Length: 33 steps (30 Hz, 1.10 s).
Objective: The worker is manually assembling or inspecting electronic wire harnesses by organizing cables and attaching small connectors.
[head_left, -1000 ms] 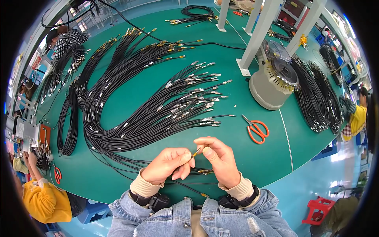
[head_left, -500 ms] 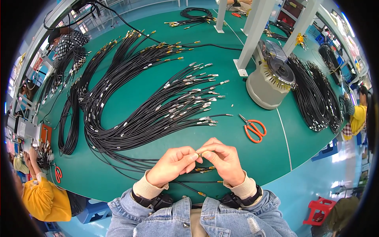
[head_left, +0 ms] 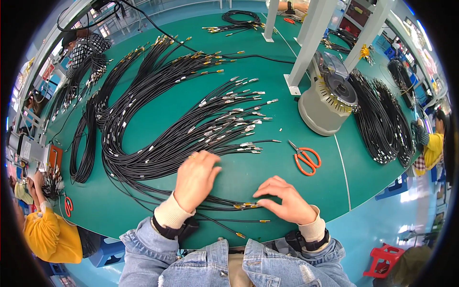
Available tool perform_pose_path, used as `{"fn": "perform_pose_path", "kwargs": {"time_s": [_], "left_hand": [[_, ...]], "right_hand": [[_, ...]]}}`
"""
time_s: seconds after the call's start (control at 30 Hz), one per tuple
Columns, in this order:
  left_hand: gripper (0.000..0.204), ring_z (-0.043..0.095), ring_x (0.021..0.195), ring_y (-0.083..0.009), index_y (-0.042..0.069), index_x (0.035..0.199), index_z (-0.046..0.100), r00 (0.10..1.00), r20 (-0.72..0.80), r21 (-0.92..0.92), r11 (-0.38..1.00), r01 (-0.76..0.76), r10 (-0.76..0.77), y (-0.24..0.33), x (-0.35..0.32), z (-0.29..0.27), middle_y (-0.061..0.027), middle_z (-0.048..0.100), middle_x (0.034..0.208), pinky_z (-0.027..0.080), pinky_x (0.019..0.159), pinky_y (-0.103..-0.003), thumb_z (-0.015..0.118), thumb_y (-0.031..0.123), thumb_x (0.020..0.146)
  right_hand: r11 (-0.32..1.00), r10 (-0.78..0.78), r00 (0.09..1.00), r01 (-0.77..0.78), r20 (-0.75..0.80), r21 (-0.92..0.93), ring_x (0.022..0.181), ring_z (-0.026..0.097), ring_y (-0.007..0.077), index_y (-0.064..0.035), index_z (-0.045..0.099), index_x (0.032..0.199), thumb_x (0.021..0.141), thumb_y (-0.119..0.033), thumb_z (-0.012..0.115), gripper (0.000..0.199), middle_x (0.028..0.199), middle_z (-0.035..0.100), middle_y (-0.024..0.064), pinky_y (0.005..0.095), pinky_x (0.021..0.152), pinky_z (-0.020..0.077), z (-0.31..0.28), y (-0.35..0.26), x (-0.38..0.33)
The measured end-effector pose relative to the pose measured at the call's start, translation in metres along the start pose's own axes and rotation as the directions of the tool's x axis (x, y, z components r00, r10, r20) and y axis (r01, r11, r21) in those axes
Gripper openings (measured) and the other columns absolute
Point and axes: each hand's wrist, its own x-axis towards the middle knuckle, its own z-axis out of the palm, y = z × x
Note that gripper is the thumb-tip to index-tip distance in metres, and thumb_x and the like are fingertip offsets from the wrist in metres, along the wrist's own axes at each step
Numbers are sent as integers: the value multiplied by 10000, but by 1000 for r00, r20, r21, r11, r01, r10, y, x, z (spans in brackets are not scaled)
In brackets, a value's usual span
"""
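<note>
My left hand (head_left: 197,177) is over the near edge of a large bundle of black cables (head_left: 158,160), its fingers loosely bent and apart, nothing visible in it. To the right, my right hand (head_left: 284,201) is open, thumb and fingers spread. Its thumb tip is close to several gold-coloured cable ends (head_left: 246,205); whether it touches them I cannot tell. Two separate cables end nearer my body, one with a yellowish tip (head_left: 240,235). The main bundle curves round on the green table (head_left: 267,167), its silver connectors and white labels fanned toward the right.
Orange-handled cutters (head_left: 306,160) lie right of the bundle, below a round grey machine (head_left: 325,107) beside white metal posts (head_left: 306,52). More black cables (head_left: 375,115) hang at the right edge. A person in yellow (head_left: 52,234) works at the left; a red stool (head_left: 385,258) stands lower right.
My hands were together, fingertips pinching something small. They have separated: the left moved up and left over the cables, the right moved right and down, its fingers opening.
</note>
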Motion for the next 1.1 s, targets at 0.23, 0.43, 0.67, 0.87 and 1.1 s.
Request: {"fn": "perform_pose_path", "kwargs": {"time_s": [0.23,0.43,0.67,0.87,1.1], "left_hand": [[190,590,795,-276,55,872,585,989,-49,282,948,149,-141,-14,-1,9,-85,567,808,489,626,-368,687,73,713],[204,585,786,-277,57,865,570,991,14,284,951,127,-136,-12,-12,6,-80,571,797,495,612,-367,689,59,699],[151,581,780,-279,42,778,555,995,9,228,969,97,-102,-11,-13,4,-83,564,746,488,605,-374,676,38,687],[169,581,723,-289,26,795,525,991,116,171,984,38,-58,-12,-24,0,-94,577,723,479,603,-366,656,31,689],[145,576,576,-274,13,817,520,930,290,-262,916,304,-226,-7,-38,-20,-111,600,670,453,534,-343,634,54,740]], "right_hand": [[994,77,993,-70,-88,82,792,567,220,-11,647,907,806,-46,637,107,847,633,81,322,736,454,-3,0,0],[990,72,992,-58,-108,127,778,580,209,0,643,905,813,-36,628,100,849,632,92,311,708,464,-1,-3,2],[988,78,992,-63,-103,144,765,579,253,-5,637,906,820,-56,625,101,815,615,97,336,703,461,1,-2,4],[964,262,954,-253,-143,76,785,587,186,16,630,970,843,-47,604,144,862,629,93,300,716,470,-4,5,9],[865,459,885,-427,-75,264,774,592,130,28,591,1071,874,-50,565,214,894,637,83,265,742,477,-1,9,18]]}}
